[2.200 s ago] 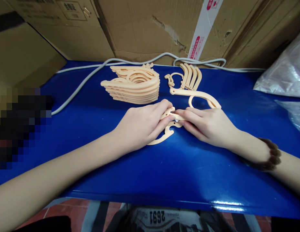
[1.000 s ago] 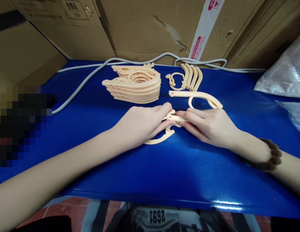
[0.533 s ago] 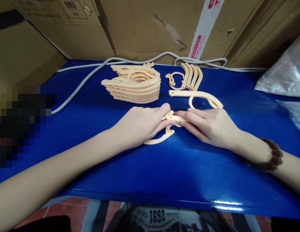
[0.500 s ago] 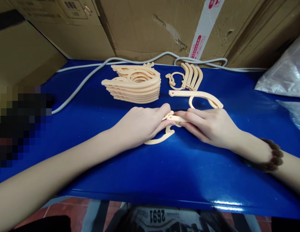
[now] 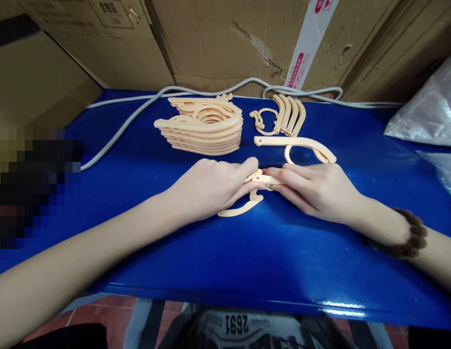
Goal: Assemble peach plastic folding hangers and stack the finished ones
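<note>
Snugly, cream pieces [image 5: 264, 180] between left fingers [image 5: 248, 167] and right fingers [image 5: 291, 178], both sets closed around them.

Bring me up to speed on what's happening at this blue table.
Pale plastic pieces are being handled at the blue table. The person's left hand and right hand pinch them, fingers close together; whether the pieces are joined is hidden. Behind the left hand sits a stack of similar parts. Behind the right hand lie a long curved part and, farther back, a row of curved parts.
</note>
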The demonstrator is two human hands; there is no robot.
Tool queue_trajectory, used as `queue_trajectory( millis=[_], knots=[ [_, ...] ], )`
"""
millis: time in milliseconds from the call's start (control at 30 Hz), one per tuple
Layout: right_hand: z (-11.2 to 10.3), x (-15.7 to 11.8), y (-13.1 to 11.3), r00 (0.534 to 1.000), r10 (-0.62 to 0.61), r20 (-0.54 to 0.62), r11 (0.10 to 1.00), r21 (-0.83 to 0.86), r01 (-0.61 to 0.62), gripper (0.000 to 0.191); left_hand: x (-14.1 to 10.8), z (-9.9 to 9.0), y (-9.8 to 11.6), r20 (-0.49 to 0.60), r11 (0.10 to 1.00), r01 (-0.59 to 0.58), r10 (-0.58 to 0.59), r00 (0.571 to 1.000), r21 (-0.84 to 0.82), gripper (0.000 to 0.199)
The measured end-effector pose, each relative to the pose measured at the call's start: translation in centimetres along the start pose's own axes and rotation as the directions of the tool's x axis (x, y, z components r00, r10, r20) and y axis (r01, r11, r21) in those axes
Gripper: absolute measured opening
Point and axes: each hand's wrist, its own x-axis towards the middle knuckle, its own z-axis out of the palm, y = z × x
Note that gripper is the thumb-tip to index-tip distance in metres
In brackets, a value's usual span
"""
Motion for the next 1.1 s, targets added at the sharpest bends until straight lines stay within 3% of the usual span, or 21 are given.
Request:
queue_trajectory(
  millis=[1100],
  knots=[
    [0.13, -0.07, 0.07, 0.994, 0.048, 0.098, 0.993, 0.101, -0.058, 0.030, 0.17, -0.15, 0.13, 0.099, 1.000, 0.018, -0.017, 0.995, -0.011, 0.042]
  ],
)
